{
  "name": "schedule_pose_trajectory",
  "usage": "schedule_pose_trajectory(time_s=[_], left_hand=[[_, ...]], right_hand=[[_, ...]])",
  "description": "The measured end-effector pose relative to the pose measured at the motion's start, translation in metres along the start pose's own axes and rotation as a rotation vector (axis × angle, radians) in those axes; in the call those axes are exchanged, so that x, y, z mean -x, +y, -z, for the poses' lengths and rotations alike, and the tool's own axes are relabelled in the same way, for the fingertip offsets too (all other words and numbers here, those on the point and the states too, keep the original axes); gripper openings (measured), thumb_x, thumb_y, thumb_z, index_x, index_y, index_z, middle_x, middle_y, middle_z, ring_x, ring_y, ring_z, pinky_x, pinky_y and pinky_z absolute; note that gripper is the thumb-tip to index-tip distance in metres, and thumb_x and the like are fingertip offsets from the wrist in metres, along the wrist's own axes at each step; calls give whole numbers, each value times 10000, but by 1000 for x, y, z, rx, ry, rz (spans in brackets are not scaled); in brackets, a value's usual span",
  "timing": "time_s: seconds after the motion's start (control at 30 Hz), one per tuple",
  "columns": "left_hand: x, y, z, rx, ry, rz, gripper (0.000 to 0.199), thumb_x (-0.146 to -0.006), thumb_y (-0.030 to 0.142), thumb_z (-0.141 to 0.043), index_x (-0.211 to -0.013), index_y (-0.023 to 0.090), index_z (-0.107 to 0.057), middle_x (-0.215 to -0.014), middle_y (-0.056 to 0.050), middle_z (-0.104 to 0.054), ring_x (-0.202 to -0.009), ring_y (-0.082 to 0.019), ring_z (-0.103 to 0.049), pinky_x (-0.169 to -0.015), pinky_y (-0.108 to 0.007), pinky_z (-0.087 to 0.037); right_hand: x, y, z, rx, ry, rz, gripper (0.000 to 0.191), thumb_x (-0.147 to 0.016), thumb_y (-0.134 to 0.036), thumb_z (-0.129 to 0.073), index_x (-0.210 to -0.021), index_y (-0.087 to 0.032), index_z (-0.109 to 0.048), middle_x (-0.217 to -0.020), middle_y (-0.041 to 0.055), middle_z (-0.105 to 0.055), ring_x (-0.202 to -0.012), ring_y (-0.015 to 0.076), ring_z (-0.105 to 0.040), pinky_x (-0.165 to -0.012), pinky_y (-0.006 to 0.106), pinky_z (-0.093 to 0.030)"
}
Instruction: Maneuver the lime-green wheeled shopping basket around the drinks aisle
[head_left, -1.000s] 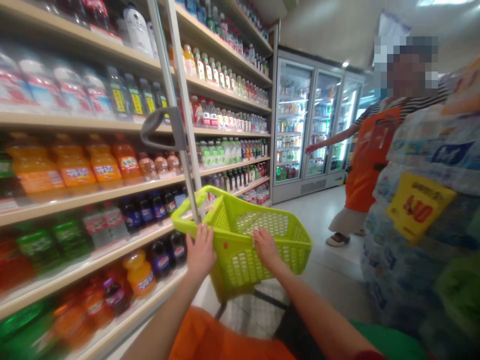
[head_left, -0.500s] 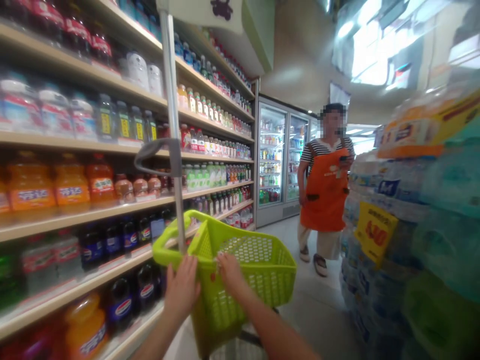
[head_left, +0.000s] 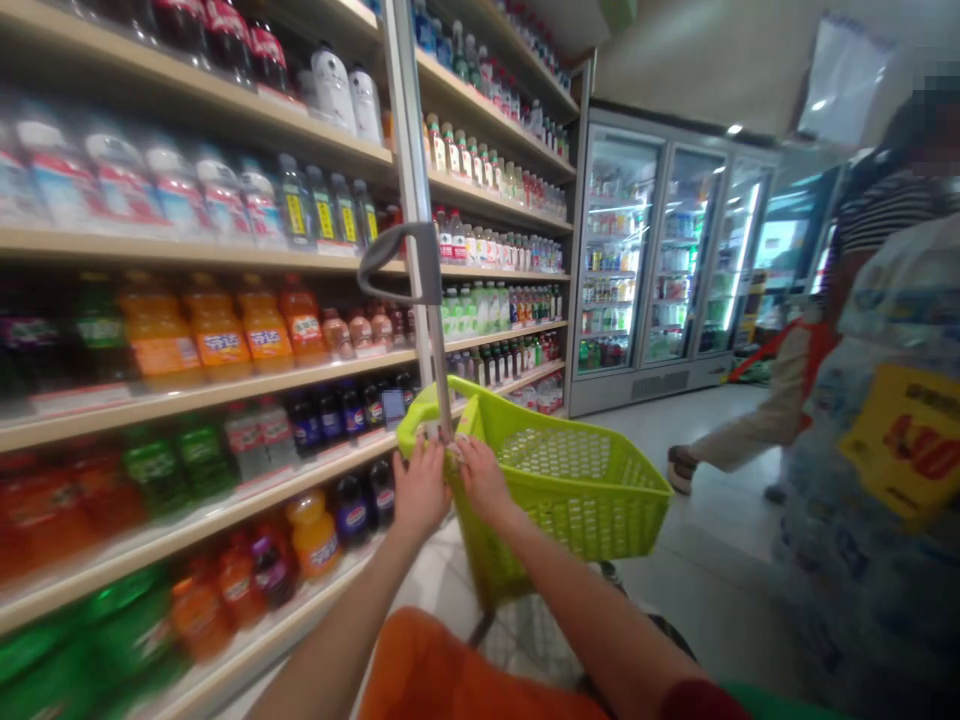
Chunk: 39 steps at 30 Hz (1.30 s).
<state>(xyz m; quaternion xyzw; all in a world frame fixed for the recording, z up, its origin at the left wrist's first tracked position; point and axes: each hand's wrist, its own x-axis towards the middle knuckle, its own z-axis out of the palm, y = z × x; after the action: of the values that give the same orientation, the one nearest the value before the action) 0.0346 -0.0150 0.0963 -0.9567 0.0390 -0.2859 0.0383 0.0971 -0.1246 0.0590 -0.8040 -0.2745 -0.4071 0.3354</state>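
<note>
A lime-green plastic shopping cart (head_left: 574, 520) with perforated sides stands in front of me. My left hand (head_left: 421, 488) lies over its near rim, fingers bent across the edge just left of the metal pole. Close beside it, my right hand (head_left: 484, 485) grips the same rim on the pole's right, fingertips curled over the top. The upright pole (head_left: 440, 370) rises at this end of the cart and carries a grey loop handle (head_left: 397, 262). What I can see of the basket's inside shows only green mesh; its floor is partly hidden.
Shelves of bottled drinks (head_left: 225, 340) run along the left. Glass-door fridges (head_left: 615, 250) stand at the back. On the right, a stack of wrapped water bottles (head_left: 832, 560) bears a yellow price sign (head_left: 907, 440). A person in striped sleeves (head_left: 795, 380) is partly behind it.
My view has swung, so shelves and cart sit further right. My hands have come closer together at the pole. The person in the orange apron has moved right, behind the water stack, leaning forward.
</note>
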Motion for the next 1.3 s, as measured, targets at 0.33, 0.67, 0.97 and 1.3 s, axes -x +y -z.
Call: schedule_pose_trajectory(time_s=[0.33,0.67,0.97,1.3], left_hand=[[1,-6,10,56,-14,-4,527,-768,225,-428,-1291,167,-438,-1389,-81,-420,-1337,-248,-256,-1087,-580,-88],[-1,-21,9,25,-73,40,632,-750,250,-464,-1363,173,-330,-1474,-88,-253,-1367,-275,-161,-1070,-613,-78],[2,-26,5,15,-74,24,625,-760,247,-451,-1369,190,-325,-1479,-76,-240,-1370,-272,-154,-1071,-611,-52],[4,-26,4,0,-57,-2,642,-748,219,-434,-1376,161,-308,-1478,-79,-245,-1370,-270,-152,-1070,-611,-84]], right_hand=[[7,37,42,84,50,71,376,-800,-70,-380,-1081,-165,-611,-1027,116,-617,-971,209,-567,-855,398,-502],[-201,-60,80,92,167,631,346,-915,-139,-336,-1220,-210,-483,-1366,38,-397,-1369,237,-142,-1089,529,-180],[-89,-19,47,233,-245,760,294,-862,-119,-458,-1132,-172,-561,-1313,112,-495,-1312,244,-310,-1037,484,-310],[-147,-37,63,181,-127,661,291,-895,-126,-396,-1132,-190,-552,-1372,70,-430,-1359,223,-190,-1078,530,-208]])
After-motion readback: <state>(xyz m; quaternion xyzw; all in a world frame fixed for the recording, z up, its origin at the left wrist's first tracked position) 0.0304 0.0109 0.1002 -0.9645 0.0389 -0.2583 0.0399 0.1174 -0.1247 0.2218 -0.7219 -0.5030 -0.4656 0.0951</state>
